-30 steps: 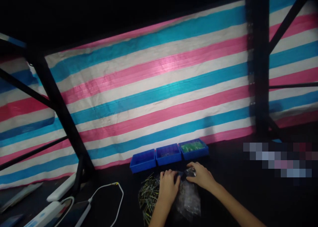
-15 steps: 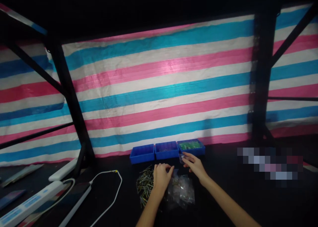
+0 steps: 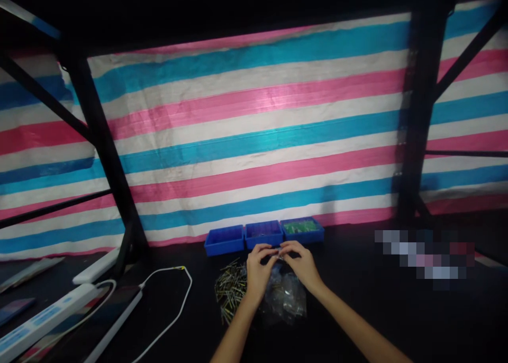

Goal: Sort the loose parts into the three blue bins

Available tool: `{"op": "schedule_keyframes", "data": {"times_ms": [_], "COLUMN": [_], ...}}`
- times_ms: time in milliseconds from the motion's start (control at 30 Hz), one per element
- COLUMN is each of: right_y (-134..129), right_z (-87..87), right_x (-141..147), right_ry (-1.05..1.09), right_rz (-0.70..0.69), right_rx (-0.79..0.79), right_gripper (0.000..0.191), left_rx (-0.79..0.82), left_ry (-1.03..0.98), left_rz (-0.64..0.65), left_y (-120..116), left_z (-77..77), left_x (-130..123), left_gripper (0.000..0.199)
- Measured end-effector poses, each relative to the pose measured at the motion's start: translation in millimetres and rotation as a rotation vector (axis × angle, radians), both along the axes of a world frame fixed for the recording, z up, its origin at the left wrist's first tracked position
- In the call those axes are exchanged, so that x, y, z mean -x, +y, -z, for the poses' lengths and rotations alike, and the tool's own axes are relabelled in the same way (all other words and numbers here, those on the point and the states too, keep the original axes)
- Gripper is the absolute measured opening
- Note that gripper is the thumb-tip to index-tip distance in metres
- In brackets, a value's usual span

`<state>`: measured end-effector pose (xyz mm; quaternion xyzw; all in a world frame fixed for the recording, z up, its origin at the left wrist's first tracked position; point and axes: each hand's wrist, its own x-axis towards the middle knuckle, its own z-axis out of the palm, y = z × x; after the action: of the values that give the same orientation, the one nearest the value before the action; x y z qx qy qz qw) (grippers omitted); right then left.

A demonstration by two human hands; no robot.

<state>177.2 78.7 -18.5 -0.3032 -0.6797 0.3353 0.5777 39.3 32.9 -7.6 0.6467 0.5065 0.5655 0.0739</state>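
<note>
My left hand (image 3: 259, 272) and my right hand (image 3: 305, 269) meet over the black table, fingertips pinched on a small clear plastic bag (image 3: 280, 254), mostly hidden by the fingers. Beneath and between them lies a heap of clear plastic bags (image 3: 286, 298). Left of my left wrist spreads a pile of thin metal pieces, like long screws or pins (image 3: 229, 291). Just beyond the hands stand three blue bins in a row: a left bin (image 3: 225, 248), a middle bin (image 3: 253, 242) with small contents too dim to name, and a right bin (image 3: 313, 237) holding green pieces (image 3: 300, 226).
On the left are a white power strip (image 3: 47, 315), a dark flat device with a pale edge (image 3: 107, 310) and a looping white cable (image 3: 189, 291). Black frame posts (image 3: 113, 167) rise at both sides before a striped sheet (image 3: 257, 141). A pixelated patch covers something at right.
My right hand has moved left with the small bag, away from the right bin. My left hand has risen slightly to meet it, and both now pinch the bag. The view has shifted a little.
</note>
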Motion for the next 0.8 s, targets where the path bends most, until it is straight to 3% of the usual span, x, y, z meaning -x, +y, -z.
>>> {"op": "schedule_keyframes", "data": {"times_ms": [100, 300, 567, 800], "right_y": [-2.0, -5.3, 1.5, 6.0], "right_z": [-2.6, -9.7, -4.9, -5.6], "right_x": [0.5, 4.4, -0.1, -0.4], "right_ry": [0.03, 0.146, 0.229, 0.205], "right_rz": [0.039, -0.082, -0.007, -0.006], "right_rx": [0.049, 0.402, 0.585, 0.593], "right_gripper": [0.017, 0.036, 0.033, 0.03], "left_rx": [-0.001, 0.029, 0.09, 0.144], "left_ry": [-0.021, -0.119, 0.396, 0.544], "left_rz": [-0.008, -0.043, -0.201, -0.234], "left_y": [1.5, 4.6, -6.2, -8.8], "left_z": [-1.4, 0.0, -5.7, -3.9], "left_x": [0.4, 0.2, 3.2, 12.1], "left_gripper": [0.016, 0.029, 0.036, 0.034]}}
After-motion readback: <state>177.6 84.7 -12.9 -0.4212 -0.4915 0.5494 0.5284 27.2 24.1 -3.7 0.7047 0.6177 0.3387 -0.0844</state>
